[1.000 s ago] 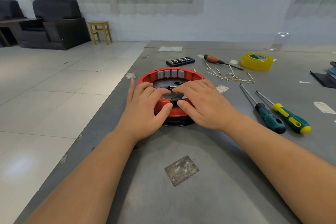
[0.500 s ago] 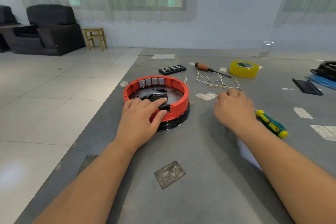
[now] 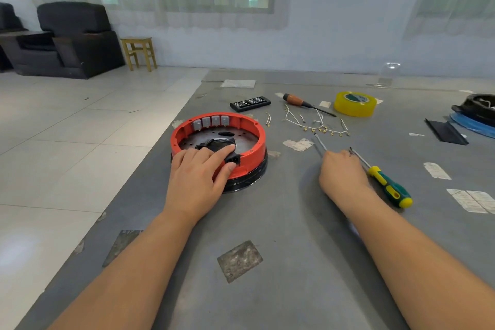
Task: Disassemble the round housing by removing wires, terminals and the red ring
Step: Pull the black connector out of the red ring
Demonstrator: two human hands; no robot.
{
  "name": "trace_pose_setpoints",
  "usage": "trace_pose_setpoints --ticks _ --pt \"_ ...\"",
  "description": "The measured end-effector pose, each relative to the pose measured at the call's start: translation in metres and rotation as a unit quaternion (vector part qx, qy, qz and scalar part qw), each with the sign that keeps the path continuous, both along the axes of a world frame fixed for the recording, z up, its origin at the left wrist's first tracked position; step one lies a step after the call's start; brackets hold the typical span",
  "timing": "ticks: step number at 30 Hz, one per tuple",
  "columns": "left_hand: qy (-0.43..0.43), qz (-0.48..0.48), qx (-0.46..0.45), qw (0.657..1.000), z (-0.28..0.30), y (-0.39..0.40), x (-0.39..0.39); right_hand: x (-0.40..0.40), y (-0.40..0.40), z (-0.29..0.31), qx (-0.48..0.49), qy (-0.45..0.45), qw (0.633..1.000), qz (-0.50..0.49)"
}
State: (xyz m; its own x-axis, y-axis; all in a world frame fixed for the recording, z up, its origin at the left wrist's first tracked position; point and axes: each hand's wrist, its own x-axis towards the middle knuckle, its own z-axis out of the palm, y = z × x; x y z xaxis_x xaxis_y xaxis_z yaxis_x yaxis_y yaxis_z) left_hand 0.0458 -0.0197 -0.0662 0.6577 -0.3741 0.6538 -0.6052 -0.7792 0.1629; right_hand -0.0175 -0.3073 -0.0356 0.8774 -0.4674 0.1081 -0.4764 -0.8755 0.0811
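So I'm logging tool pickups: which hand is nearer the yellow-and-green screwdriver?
Right. The right hand lies on the table just left of the yellow-and-green screwdriver, over a second screwdriver. The left hand rests on the red ring, far to its left.

The right hand (image 3: 344,173) hides one screwdriver's handle (its fingers' hold cannot be told).
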Motion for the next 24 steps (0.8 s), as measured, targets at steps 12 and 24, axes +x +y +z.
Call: trace_pose_setpoints --ticks 12,24 --pt "0.094 -0.044 -0.093 0.99 0.002 0.011 0.001 -0.002 0.02 0.001 -0.013 0.009 1.0 -0.005" --pt "0.089 -0.113 -0.089 0.986 0.006 0.021 0.006 0.036 0.101 0.029 0.086 -0.082 0.867 0.484"
